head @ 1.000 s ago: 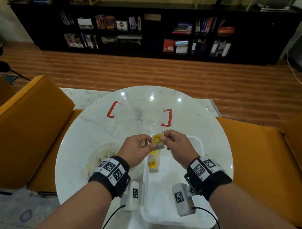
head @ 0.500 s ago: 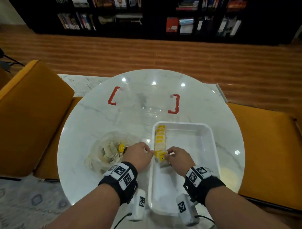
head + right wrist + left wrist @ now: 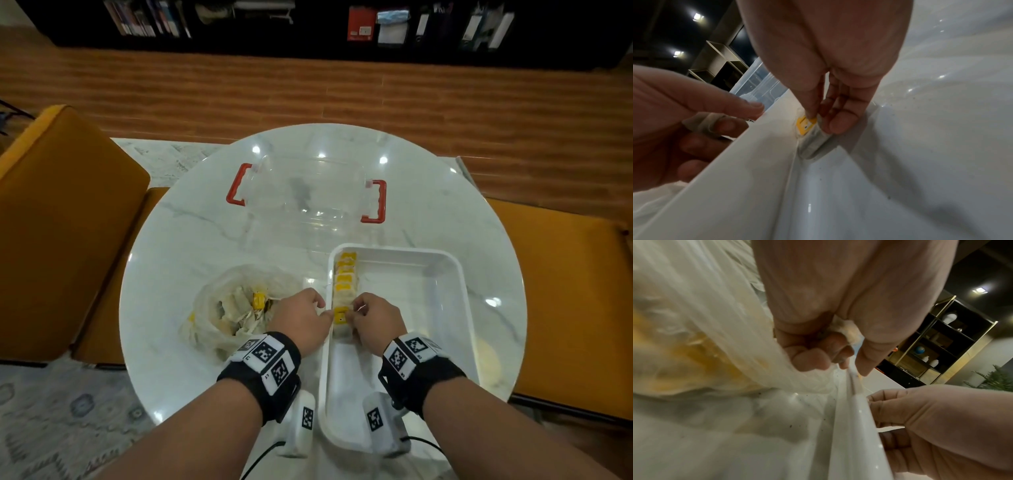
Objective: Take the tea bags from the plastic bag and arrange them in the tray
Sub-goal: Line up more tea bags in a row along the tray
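Observation:
A white tray (image 3: 459,291) sits on the marble table, with a row of yellow-tagged tea bags (image 3: 344,277) along its left wall. My right hand (image 3: 352,313) is inside the tray and pinches a tea bag (image 3: 341,318) at the near end of that row. In the right wrist view the thumb lies on its yellow tag (image 3: 804,125) and the fingers lie on its side. My left hand (image 3: 301,318) is just outside the tray's left rim (image 3: 855,410), fingers curled, thumb tip at the rim. The plastic bag (image 3: 219,308) with several more tea bags lies to its left.
A clear plastic box with red handles (image 3: 308,195) stands behind the tray. Orange chairs flank the round table, one on the left (image 3: 51,222) and one on the right (image 3: 565,291). A dark bookshelf lines the far wall.
Both hands came down from above the tray's far end. The right hand brought the tea bag to the near end of the row. The left hand let it go and moved to the rim.

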`<action>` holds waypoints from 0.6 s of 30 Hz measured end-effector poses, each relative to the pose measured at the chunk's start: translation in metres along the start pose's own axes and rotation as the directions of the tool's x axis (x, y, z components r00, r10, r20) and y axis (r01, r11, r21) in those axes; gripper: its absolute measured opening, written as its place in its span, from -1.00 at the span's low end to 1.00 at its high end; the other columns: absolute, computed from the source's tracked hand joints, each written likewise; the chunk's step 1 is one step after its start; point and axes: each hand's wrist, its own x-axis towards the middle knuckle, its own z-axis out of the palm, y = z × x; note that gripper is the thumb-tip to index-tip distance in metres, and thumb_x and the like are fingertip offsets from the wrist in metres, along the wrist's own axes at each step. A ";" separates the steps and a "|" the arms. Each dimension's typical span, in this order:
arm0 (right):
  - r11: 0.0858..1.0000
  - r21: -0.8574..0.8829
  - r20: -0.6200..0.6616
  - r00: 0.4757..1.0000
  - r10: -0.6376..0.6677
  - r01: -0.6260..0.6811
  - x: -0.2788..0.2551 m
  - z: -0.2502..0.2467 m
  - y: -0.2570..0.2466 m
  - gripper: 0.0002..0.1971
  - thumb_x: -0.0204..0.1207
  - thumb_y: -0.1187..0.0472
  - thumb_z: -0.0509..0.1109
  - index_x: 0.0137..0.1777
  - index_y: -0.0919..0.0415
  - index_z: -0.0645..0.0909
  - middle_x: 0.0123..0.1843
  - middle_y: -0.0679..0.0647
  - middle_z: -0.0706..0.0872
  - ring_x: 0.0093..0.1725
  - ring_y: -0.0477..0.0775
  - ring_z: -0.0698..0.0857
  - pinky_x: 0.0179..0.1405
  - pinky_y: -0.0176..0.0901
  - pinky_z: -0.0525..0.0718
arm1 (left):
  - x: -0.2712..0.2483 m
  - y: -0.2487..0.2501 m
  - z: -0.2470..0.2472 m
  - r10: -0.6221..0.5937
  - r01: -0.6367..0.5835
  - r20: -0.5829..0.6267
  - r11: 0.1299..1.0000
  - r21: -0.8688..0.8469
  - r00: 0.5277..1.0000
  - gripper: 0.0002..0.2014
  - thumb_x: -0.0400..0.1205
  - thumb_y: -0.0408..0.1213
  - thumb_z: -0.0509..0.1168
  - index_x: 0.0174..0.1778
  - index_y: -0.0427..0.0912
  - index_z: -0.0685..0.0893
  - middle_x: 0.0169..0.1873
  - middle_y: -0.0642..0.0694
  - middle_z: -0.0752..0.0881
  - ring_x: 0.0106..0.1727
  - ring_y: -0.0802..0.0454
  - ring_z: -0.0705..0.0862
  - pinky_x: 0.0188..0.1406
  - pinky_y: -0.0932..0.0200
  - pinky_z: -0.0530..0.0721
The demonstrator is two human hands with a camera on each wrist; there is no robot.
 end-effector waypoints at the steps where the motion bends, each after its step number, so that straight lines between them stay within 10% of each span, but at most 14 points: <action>1: 1.000 -0.013 0.002 1.000 0.007 -0.007 0.000 -0.001 -0.001 -0.93 0.53 0.15 0.41 -0.11 0.05 0.56 -0.19 0.00 0.68 -0.23 -0.02 0.61 -0.43 -0.38 0.42 | -0.001 0.000 0.000 -0.009 0.009 0.008 1.000 0.011 1.000 -0.85 0.63 -0.04 0.33 0.00 -0.01 0.60 -0.35 0.08 0.60 -0.24 0.07 0.60 -0.21 0.22 0.49; 14: 0.997 -0.070 0.036 0.999 0.031 -0.029 0.004 -0.004 -0.005 -0.87 0.49 0.08 0.45 -0.11 0.07 0.57 -0.13 0.01 0.70 -0.14 0.04 0.67 -0.14 -0.16 0.65 | 0.003 0.005 0.001 -0.039 0.028 0.102 0.993 0.111 0.994 -0.74 0.71 -0.03 0.20 0.07 -0.15 0.64 -0.14 -0.01 0.62 -0.09 0.03 0.58 -0.12 0.20 0.48; 18: 0.997 -0.065 0.025 0.999 -0.028 0.029 -0.002 -0.021 -0.011 -0.78 0.49 -0.07 0.43 -0.05 0.05 0.55 -0.16 -0.07 0.65 -0.16 -0.05 0.63 -0.26 -0.24 0.51 | 0.003 0.007 -0.012 -0.041 0.048 0.063 0.993 -0.111 0.997 -0.56 0.65 0.22 0.19 -0.10 -0.14 0.62 -0.26 -0.02 0.66 -0.30 0.00 0.66 -0.21 0.01 0.72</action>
